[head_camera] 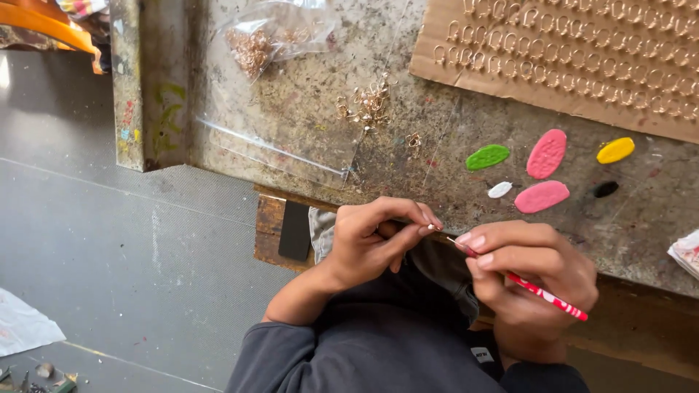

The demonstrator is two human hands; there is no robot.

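Over a stained workbench, a tiny ring is pinched shut in the left hand and dabbed by the brush gripped tight in the right hand; steady tip contact is needed next.

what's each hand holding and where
Right hand holds a thin red-and-white tool near its tip; left hand pinches something tiny, too small to identify.

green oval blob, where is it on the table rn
In the head view the green oval blob lies on the stained table, right of centre, just left of the upper pink oval and above the small white piece.
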